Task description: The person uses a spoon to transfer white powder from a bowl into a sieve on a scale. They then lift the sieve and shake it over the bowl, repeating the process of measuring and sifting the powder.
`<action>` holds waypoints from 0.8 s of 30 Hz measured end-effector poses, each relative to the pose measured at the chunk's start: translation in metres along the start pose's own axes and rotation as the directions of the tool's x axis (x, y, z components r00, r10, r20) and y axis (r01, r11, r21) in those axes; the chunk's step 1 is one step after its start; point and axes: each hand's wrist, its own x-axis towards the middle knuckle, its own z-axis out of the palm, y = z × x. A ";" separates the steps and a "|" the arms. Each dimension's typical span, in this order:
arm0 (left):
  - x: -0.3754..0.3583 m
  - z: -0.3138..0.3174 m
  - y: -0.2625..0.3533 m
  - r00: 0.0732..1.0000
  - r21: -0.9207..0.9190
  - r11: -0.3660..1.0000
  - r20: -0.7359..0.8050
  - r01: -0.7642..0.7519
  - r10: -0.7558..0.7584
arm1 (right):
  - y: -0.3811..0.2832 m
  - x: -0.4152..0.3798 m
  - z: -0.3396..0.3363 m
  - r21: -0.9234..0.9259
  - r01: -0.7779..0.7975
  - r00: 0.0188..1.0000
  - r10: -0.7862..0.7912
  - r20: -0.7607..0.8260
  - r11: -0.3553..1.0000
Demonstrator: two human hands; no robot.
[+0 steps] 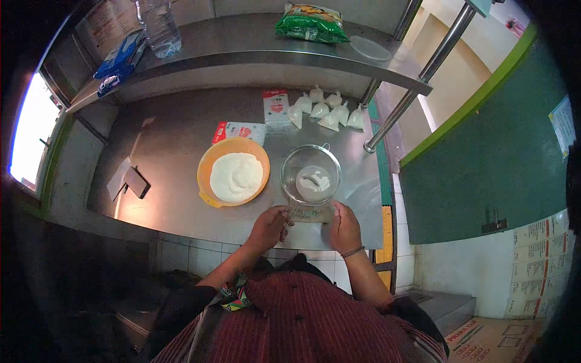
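A round wire strainer (292, 158) sits above a digital kitchen scale (311, 213), with white powder (315, 181) visible inside its rim. My left hand (270, 230) is closed around what looks like the strainer's thin handle, at the scale's near left corner. At the scale's right edge, my right hand (346, 231) rests with its thumb pointing up and holds nothing I can see; its lower fingers are partly hidden. Left of the strainer stands an orange plastic bowl (204, 175) filled with white flour (235, 176).
Several small knotted bags of white powder (330, 112) lie at the back right of the steel table (163, 151). Two red and white packets (275, 107) lie behind the bowl. A phone on a stand (137, 183) is at left. Overhead, a shelf (242, 57) holds a green bag (310, 24) and a bottle (160, 30).
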 end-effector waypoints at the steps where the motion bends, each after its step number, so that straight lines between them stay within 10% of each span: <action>1: 0.001 0.000 -0.001 1.000 0.000 1.000 0.001 0.000 0.000 | 0.001 -0.003 0.000 -0.003 -0.001 0.999 0.001 0.042 1.000; 24: -0.002 0.002 0.004 1.000 0.041 0.999 -0.023 0.000 0.001 | 0.016 0.009 0.016 0.000 -0.079 0.996 0.079 0.030 0.997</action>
